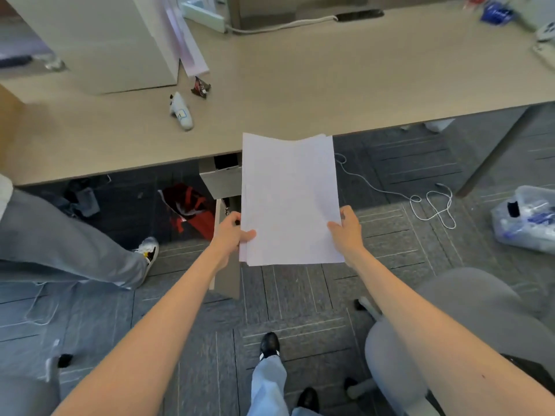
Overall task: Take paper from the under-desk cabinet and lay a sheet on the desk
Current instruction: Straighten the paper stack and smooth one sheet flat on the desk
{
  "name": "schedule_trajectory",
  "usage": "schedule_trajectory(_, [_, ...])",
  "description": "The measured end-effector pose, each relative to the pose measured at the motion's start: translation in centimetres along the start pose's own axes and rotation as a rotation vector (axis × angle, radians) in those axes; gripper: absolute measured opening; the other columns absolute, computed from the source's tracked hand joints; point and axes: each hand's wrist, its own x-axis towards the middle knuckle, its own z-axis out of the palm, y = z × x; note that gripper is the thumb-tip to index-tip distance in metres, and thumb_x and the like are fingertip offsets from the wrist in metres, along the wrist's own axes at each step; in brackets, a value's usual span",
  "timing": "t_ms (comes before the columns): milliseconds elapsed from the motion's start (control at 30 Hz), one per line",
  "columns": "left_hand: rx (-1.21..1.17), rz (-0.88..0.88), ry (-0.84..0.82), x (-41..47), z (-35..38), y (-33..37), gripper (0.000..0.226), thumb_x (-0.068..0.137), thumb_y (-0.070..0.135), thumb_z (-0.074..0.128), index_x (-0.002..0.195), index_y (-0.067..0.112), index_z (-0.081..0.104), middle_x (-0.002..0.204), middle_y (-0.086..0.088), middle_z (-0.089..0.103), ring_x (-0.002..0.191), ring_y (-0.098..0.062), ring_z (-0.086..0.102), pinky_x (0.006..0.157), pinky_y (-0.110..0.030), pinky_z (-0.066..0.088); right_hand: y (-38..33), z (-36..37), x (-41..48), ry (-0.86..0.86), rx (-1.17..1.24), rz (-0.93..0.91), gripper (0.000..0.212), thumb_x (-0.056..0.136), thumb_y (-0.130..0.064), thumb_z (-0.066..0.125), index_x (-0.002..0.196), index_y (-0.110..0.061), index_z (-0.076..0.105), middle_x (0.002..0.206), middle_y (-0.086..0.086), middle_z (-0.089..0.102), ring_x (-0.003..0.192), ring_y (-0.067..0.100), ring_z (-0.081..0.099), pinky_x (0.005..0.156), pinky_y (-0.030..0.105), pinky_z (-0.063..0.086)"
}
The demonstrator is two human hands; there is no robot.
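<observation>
A stack of white paper (289, 199) hangs in the air in front of the desk's front edge, its far end just over that edge. My left hand (232, 232) grips its left edge and my right hand (347, 228) grips its right edge, thumbs on top. The beige desk (300, 85) stretches across the upper half of the view. Behind the paper, under the desk, stands the grey cabinet (220, 178) with its drawer (226, 274) pulled out toward me; most of the drawer is hidden by the paper and my left arm.
On the desk lie a white handheld device (181, 111), a dark wrapper (201, 87) and a large white box (99, 40). Another person's leg (72, 244) is at left. A grey chair (450, 325) is at lower right. A red bag (189, 210), a white cable (420, 202) and a plastic box (525, 217) lie on the floor.
</observation>
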Motion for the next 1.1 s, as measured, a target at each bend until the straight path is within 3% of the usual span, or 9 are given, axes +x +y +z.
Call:
schedule_trajectory(233, [0.157, 0.145, -0.031, 1.4, -0.7, 8.8, 0.037, 0.086, 0.003, 0.064, 0.121, 0.007, 0.053, 0.115, -0.003, 0.063, 0.086, -0.014, 0.064, 0.065, -0.023, 0.051, -6.5, -2.0, 4.0, 0.047, -0.002, -0.067, 0.017, 0.086, -0.001, 0.039, 0.087, -0.017, 0.040, 0.091, 0.003, 0.054, 0.087, 0.027, 0.051, 0.069, 0.038, 0.040])
schedule_trajectory(300, [0.143, 0.171, -0.064, 2.9, -1.0, 11.1, 0.039, 0.086, 0.003, 0.064, 0.122, 0.008, 0.052, 0.119, -0.006, 0.065, 0.086, -0.012, 0.066, 0.069, -0.026, 0.054, -8.5, -2.4, 6.0, 0.056, 0.013, -0.073, 0.016, 0.085, -0.002, 0.040, 0.090, -0.017, 0.042, 0.089, 0.000, 0.055, 0.088, 0.028, 0.054, 0.071, 0.041, 0.044])
schedule_trajectory(400, [0.151, 0.190, -0.098, 5.9, -1.5, 14.5, 0.049, 0.085, 0.008, 0.067, 0.129, 0.012, 0.046, 0.125, -0.013, 0.066, 0.101, -0.024, 0.067, 0.088, -0.038, 0.055, -11.6, -2.7, 9.5, 0.063, 0.093, -0.100, 0.018, 0.085, 0.000, 0.040, 0.091, -0.016, 0.045, 0.090, -0.001, 0.058, 0.084, 0.024, 0.054, 0.069, 0.037, 0.042])
schedule_trajectory(500, [0.141, 0.201, -0.133, 9.4, -1.7, 17.9, 0.055, 0.085, 0.007, 0.067, 0.133, 0.010, 0.041, 0.125, -0.017, 0.065, 0.085, -0.014, 0.068, 0.066, -0.022, 0.058, -14.8, -3.0, 13.5, 0.082, 0.150, -0.112, 0.021, 0.088, 0.002, 0.039, 0.093, -0.017, 0.046, 0.109, 0.009, 0.060, 0.086, 0.023, 0.056, 0.064, 0.029, 0.046])
schedule_trajectory(600, [0.130, 0.203, -0.145, 12.7, -1.4, 21.0, 0.054, 0.085, 0.005, 0.067, 0.132, 0.009, 0.041, 0.113, -0.015, 0.070, 0.071, -0.007, 0.071, 0.059, -0.018, 0.057, -17.3, -3.3, 17.3, 0.099, 0.200, -0.120, 0.019, 0.089, 0.003, 0.040, 0.088, -0.016, 0.044, 0.114, 0.014, 0.060, 0.090, 0.026, 0.059, 0.061, 0.027, 0.047])
schedule_trajectory(700, [0.113, 0.203, -0.150, 15.5, -0.7, 24.0, 0.054, 0.085, 0.004, 0.066, 0.134, 0.009, 0.041, 0.103, -0.010, 0.069, 0.063, 0.002, 0.071, 0.051, -0.010, 0.052, -19.2, -3.7, 20.8, 0.119, 0.230, -0.106, 0.027, 0.091, 0.003, 0.041, 0.079, -0.021, 0.043, 0.112, 0.013, 0.061, 0.089, 0.024, 0.058, 0.061, 0.026, 0.047])
schedule_trajectory(867, [0.157, 0.204, -0.178, 19.8, 0.9, 28.0, 0.045, 0.087, 0.008, 0.063, 0.131, 0.012, 0.056, 0.121, -0.005, 0.069, 0.094, -0.013, 0.068, 0.056, -0.012, 0.052, -20.5, -5.1, 26.1, 0.144, 0.250, -0.089, 0.028, 0.089, 0.004, 0.043, 0.076, -0.021, 0.043, 0.099, 0.009, 0.058, 0.085, 0.022, 0.052, 0.068, 0.030, 0.042])
schedule_trajectory(1000, [0.185, 0.206, -0.163, 23.3, 3.0, 31.3, 0.034, 0.086, 0.001, 0.061, 0.119, 0.012, 0.061, 0.112, -0.002, 0.069, 0.084, -0.006, 0.066, 0.053, -0.011, 0.053, -21.9, -7.0, 31.2, 0.091, 0.283, -0.075, 0.015, 0.087, 0.002, 0.047, 0.084, -0.012, 0.044, 0.095, 0.011, 0.058, 0.083, 0.022, 0.053, 0.071, 0.036, 0.043])
schedule_trajectory(1100, [0.175, 0.233, -0.092, 26.3, 5.0, 33.3, 0.037, 0.084, -0.007, 0.059, 0.116, 0.013, 0.060, 0.104, -0.006, 0.070, 0.075, -0.005, 0.069, 0.056, -0.018, 0.058, -23.2, -8.6, 35.9, 0.024, 0.311, -0.048, 0.017, 0.084, 0.002, 0.050, 0.080, -0.014, 0.045, 0.092, 0.013, 0.060, 0.082, 0.024, 0.056, 0.072, 0.041, 0.047])
